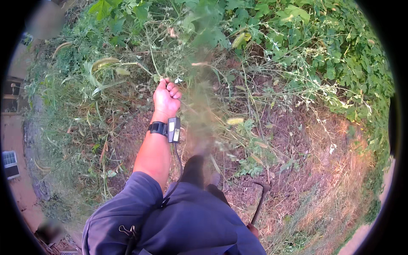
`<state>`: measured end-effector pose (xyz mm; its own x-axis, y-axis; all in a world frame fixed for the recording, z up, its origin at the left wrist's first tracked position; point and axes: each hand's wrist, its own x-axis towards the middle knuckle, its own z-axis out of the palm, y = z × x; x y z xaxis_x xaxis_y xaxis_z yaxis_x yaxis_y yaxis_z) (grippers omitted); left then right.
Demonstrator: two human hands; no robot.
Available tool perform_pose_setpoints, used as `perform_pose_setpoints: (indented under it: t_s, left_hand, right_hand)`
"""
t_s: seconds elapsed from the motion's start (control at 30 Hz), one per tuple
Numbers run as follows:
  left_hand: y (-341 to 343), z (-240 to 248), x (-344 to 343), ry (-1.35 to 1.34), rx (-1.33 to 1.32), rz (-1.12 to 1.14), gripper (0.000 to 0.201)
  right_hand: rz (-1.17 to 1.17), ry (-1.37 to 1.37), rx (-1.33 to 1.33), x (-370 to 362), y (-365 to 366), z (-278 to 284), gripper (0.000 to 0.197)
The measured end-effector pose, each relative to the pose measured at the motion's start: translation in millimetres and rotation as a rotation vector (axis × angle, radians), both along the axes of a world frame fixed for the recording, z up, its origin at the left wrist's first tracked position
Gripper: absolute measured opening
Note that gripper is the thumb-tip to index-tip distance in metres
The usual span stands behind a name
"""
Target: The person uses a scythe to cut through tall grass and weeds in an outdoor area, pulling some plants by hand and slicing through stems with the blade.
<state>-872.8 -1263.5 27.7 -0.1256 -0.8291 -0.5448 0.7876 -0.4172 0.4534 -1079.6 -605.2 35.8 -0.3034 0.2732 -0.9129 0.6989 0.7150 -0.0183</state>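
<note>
My left hand is stretched out ahead, its fingers closed round thin green weed stems. A seed head on a bent stalk droops to the left of that hand. Low on the right, my right hand shows only in part beside my body, closed on the lower end of a sickle. The sickle has a dark handle and a short head set crosswise at its far end, close above the dry ground. Most of my right arm is hidden.
Leafy green vines grow thickly at the far right. Tangled weeds spread ahead over dry, straw-strewn ground. A blurred grass strand hangs close before the camera. A cable runs from the box at my left wrist. Building parts stand at the left edge.
</note>
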Motion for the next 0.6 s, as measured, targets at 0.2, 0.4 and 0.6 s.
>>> perform_pose_setpoints:
  t_s: [0.2,0.4,0.6]
  left_hand:
    - [73,85,4,0.088,-0.178,-0.02,0.026]
    - [176,140,8,0.081,-0.174,0.034,0.027]
    - [301,149,39,0.05,-0.149,-0.006,0.026]
  right_hand:
    - [0.214,0.011,-0.355,-21,60,-32,0.025]
    - [-0.093,-0.078,-0.323,-43,95,-41,0.02]
    - [-0.073,-0.039,-0.39,-59,198,-72,0.019]
